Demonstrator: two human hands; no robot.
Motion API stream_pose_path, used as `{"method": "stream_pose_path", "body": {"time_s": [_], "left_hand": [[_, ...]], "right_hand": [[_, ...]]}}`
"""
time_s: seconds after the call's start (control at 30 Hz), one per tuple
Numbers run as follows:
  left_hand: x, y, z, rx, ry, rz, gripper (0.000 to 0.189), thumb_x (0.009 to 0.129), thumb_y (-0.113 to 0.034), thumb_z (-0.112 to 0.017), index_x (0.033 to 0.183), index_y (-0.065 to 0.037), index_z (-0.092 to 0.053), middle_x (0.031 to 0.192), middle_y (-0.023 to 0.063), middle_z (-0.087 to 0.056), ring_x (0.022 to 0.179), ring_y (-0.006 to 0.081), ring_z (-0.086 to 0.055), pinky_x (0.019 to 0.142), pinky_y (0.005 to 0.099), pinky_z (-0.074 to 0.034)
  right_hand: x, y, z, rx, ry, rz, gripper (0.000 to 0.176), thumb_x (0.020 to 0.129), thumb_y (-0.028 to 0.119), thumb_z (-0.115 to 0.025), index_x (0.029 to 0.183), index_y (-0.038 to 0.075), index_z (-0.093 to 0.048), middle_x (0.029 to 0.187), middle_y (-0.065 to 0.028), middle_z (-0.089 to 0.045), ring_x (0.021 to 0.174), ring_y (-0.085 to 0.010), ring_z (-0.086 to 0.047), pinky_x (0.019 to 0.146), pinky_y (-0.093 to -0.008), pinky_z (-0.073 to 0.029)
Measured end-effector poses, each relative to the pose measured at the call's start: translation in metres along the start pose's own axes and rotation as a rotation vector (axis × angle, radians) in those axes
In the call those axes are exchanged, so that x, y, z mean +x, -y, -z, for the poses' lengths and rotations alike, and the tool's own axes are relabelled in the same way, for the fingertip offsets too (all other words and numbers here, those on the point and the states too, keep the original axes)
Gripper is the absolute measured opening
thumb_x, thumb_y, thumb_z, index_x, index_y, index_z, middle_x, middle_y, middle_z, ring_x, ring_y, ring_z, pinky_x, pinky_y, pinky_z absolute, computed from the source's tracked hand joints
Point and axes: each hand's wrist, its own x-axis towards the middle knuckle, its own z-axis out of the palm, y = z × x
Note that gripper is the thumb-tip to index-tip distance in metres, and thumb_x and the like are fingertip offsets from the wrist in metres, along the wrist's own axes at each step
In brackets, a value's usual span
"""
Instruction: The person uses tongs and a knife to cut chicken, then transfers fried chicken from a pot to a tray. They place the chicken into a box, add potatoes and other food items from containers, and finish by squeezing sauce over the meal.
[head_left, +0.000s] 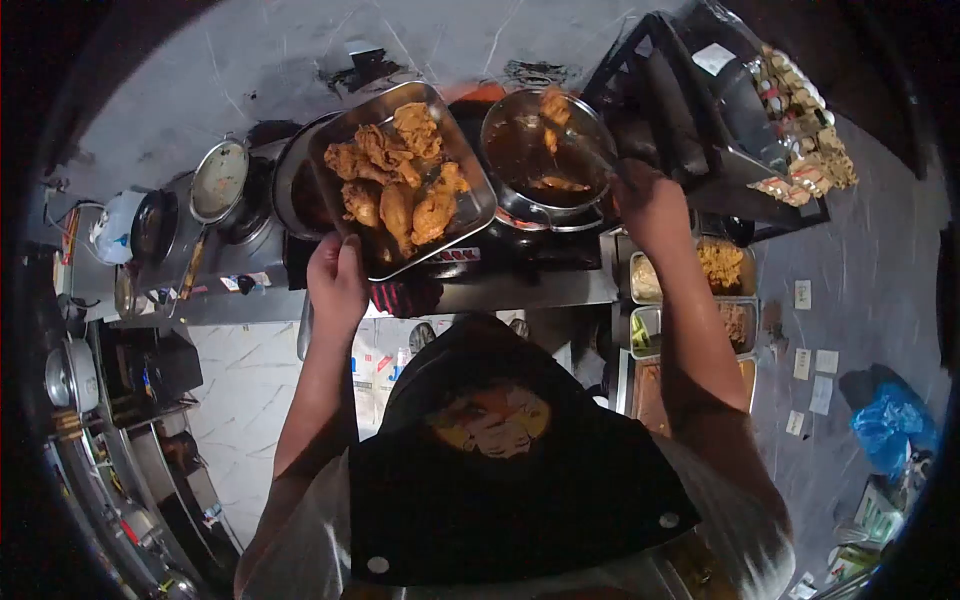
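Observation:
My left hand (338, 277) grips the near left corner of a rectangular metal tray (478, 190), its thumb over the rim. The tray is tilted and carries several browned fried chicken pieces (398, 210). My right hand (648, 205) is closed around metal tongs (598, 152) that reach over a round pot (488, 130) of dark oil. At the tongs' far end a fried chicken piece (553, 106) is held above the oil. Another piece (560, 184) shows at the oil's surface, near the pot's front side. The tongs' tips are hard to make out.
Left of the tray, a second pot (288, 185) is partly covered by it. A long-handled strainer (219, 180) lies farther left. A black rack (690, 110) stands right of the oil pot. Metal food containers (725, 268) sit beneath my right forearm. Shelves (165, 450) line the lower left.

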Motion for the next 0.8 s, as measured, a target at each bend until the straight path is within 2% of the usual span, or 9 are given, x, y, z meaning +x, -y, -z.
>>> {"method": "stream_pose_path", "body": {"time_s": [0.07, 0.2, 0.27, 0.37, 0.47, 0.6, 0.67, 0.73, 0.8], "left_hand": [[-0.002, 0.006, 0.005, 0.13, 0.01, -0.064, 0.027, 0.109, -0.015, -0.055, 0.085, -0.003, -0.059, 0.068, -0.0058, -0.047, 0.065, 0.0045, -0.04, 0.056, 0.0277, -0.031], [-0.001, 0.004, 0.002, 0.096, 0.021, -0.043, 0.027, 0.109, -0.014, -0.055, 0.085, -0.003, -0.058, 0.069, -0.0054, -0.047, 0.065, 0.0045, -0.041, 0.056, 0.0278, -0.032], [0.0, 0.01, 0.001, 0.027, 0.0, -0.017, 0.027, 0.109, -0.013, -0.054, 0.085, -0.002, -0.058, 0.07, -0.0049, -0.048, 0.066, 0.0048, -0.041, 0.057, 0.0285, -0.033], [-0.003, 0.013, 0.003, 0.093, -0.008, -0.094, 0.027, 0.11, -0.014, -0.055, 0.086, -0.002, -0.058, 0.071, -0.0041, -0.05, 0.068, 0.0049, -0.042, 0.058, 0.0284, -0.035], [-0.003, 0.003, -0.002, 0.038, -0.014, -0.023, 0.026, 0.11, -0.014, -0.055, 0.089, -0.001, -0.059, 0.073, -0.0032, -0.052, 0.069, 0.0052, -0.043, 0.059, 0.028, -0.035], [-0.006, 0.01, 0.009, 0.062, 0.031, -0.052, 0.024, 0.111, -0.015, -0.056, 0.093, 0.0, -0.062, 0.074, -0.0023, -0.054, 0.069, 0.0058, -0.044, 0.06, 0.0283, -0.036], [0.002, 0.026, 0.014, 0.09, 0.08, -0.012, 0.022, 0.112, -0.012, -0.052, 0.113, 0.004, -0.067, 0.098, 0.0022, -0.069, 0.087, 0.0078, -0.057, 0.076, 0.0253, -0.046], [0.004, 0.028, 0.015, 0.096, 0.078, -0.013, 0.023, 0.112, -0.012, -0.052, 0.114, 0.004, -0.067, 0.099, 0.0028, -0.07, 0.088, 0.0079, -0.058, 0.077, 0.025, -0.046], [0.0, 0.031, 0.015, 0.115, 0.063, 0.015, 0.023, 0.112, -0.013, -0.052, 0.114, 0.005, -0.067, 0.101, 0.0035, -0.071, 0.089, 0.0081, -0.059, 0.078, 0.0248, -0.047]], "right_hand": [[-0.005, 0.014, 0.012, -0.001, -0.052, 0.004, 0.033, 0.098, 0.029, -0.073, 0.115, 0.002, -0.076, 0.104, -0.0267, -0.076, 0.099, -0.0459, -0.074, 0.086, -0.0495, -0.059], [-0.007, 0.002, -0.001, 0.005, -0.006, 0.013, 0.033, 0.098, 0.03, -0.073, 0.115, 0.001, -0.076, 0.104, -0.0252, -0.076, 0.099, -0.0458, -0.074, 0.086, -0.0493, -0.059], [-0.006, 0.007, 0.0, 0.046, -0.087, 0.123, 0.03, 0.097, 0.027, -0.073, 0.115, 0.002, -0.076, 0.104, -0.0249, -0.076, 0.099, -0.0457, -0.073, 0.085, -0.049, -0.059], [-0.001, 0.015, 0.011, 0.12, -0.001, 0.024, 0.025, 0.096, 0.023, -0.075, 0.113, 0.004, -0.076, 0.102, -0.0256, -0.075, 0.098, -0.0459, -0.072, 0.083, -0.0493, -0.059], [0.0, -0.001, -0.01, -0.057, -0.061, 0.069, 0.024, 0.096, 0.023, -0.075, 0.111, 0.005, -0.077, 0.101, -0.0262, -0.074, 0.095, -0.0467, -0.072, 0.082, -0.0508, -0.058], [-0.002, 0.006, 0.001, 0.009, -0.085, 0.056, 0.027, 0.097, 0.027, -0.074, 0.111, 0.005, -0.077, 0.101, -0.0265, -0.074, 0.095, -0.0471, -0.072, 0.083, -0.0529, -0.058], [0.002, -0.007, -0.01, 0.056, 0.007, 0.047, 0.03, 0.097, 0.031, -0.074, 0.11, 0.004, -0.077, 0.1, -0.027, -0.074, 0.096, -0.0468, -0.072, 0.083, -0.0547, -0.057], [0.007, -0.008, -0.01, -0.079, 0.061, 0.016, 0.032, 0.098, 0.031, -0.074, 0.11, 0.002, -0.076, 0.1, -0.0267, -0.074, 0.096, -0.0469, -0.072, 0.083, -0.0552, -0.057], [0.004, 0.001, -0.006, 0.01, -0.067, 0.091, 0.024, 0.098, 0.023, -0.07, 0.107, 0.001, -0.071, 0.099, -0.028, -0.071, 0.095, -0.0501, -0.068, 0.079, -0.0543, -0.055]]}}
